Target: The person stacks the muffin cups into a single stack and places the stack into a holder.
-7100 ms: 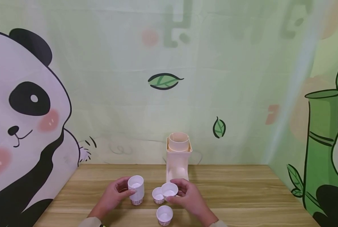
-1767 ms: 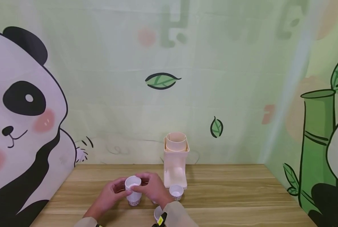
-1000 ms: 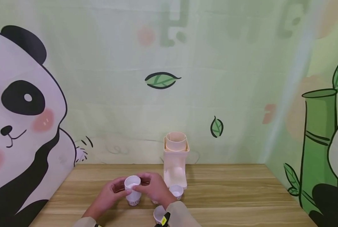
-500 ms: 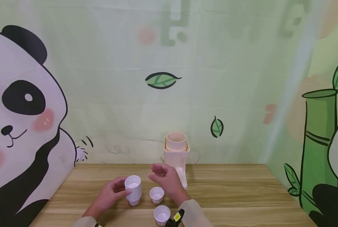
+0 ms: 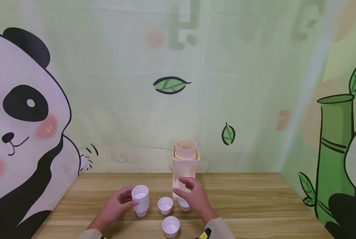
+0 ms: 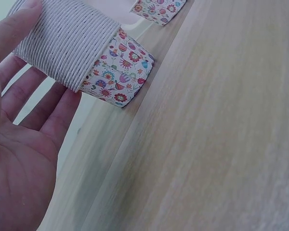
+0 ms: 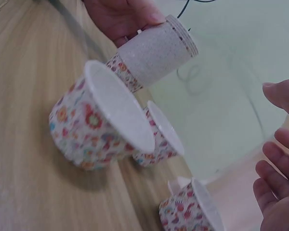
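My left hand (image 5: 122, 204) grips an upright stack of nested paper cups (image 5: 141, 202), thumb in front and fingers behind. In the left wrist view the stacked rims form a ridged white band above the flower-printed lowest cup (image 6: 120, 70). To the right, my right hand (image 5: 196, 197) hovers with fingers apart and nothing between them. Behind it, partly hidden, stands a single paper cup (image 5: 184, 205). Two more single cups are on the table: one beside the stack (image 5: 165, 206), one nearer the front (image 5: 170, 227). All three stand mouth up.
A pale pink holder (image 5: 185, 166) with a round tube in its top stands at the back of the wooden table (image 5: 240, 199). Behind the table hangs a green printed backdrop (image 5: 121, 99) with pandas and bamboo.
The right hand was on the stack a second ago; it has let go and moved right, over the right-hand cup. The left hand keeps its grip. Earlier, the right hand held a single cup.
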Demonstrator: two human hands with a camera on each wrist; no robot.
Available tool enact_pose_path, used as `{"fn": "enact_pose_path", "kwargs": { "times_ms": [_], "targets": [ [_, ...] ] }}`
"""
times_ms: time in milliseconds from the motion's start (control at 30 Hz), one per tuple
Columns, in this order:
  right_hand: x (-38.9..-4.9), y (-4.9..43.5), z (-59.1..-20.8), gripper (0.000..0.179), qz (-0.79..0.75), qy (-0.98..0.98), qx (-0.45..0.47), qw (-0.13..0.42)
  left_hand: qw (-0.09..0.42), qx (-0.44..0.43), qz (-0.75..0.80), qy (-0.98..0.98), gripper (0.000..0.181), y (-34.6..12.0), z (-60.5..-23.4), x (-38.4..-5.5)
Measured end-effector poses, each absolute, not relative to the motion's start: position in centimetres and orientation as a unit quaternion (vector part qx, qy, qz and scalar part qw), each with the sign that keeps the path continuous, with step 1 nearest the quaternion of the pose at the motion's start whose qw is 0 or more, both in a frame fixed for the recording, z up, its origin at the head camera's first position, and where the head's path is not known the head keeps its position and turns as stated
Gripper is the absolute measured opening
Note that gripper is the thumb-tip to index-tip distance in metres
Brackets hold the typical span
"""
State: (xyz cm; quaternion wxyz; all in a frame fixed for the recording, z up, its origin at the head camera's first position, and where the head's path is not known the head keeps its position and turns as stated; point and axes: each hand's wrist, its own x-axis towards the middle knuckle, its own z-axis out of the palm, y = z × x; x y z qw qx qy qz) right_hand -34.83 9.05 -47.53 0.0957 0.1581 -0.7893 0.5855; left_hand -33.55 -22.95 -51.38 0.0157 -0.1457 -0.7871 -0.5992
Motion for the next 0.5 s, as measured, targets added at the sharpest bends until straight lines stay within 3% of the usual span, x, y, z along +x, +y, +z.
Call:
{"fn": "enact_pose_path", "kwargs": {
  "times_ms": [500],
  "targets": [
    [-33.1,12.0,-49.5,0.052,0.588,-0.794,0.127,0.089,0.021,-0.149,-0.598,-0.788,0.055,-23.0,-51.3,-33.5]
  ]
}}
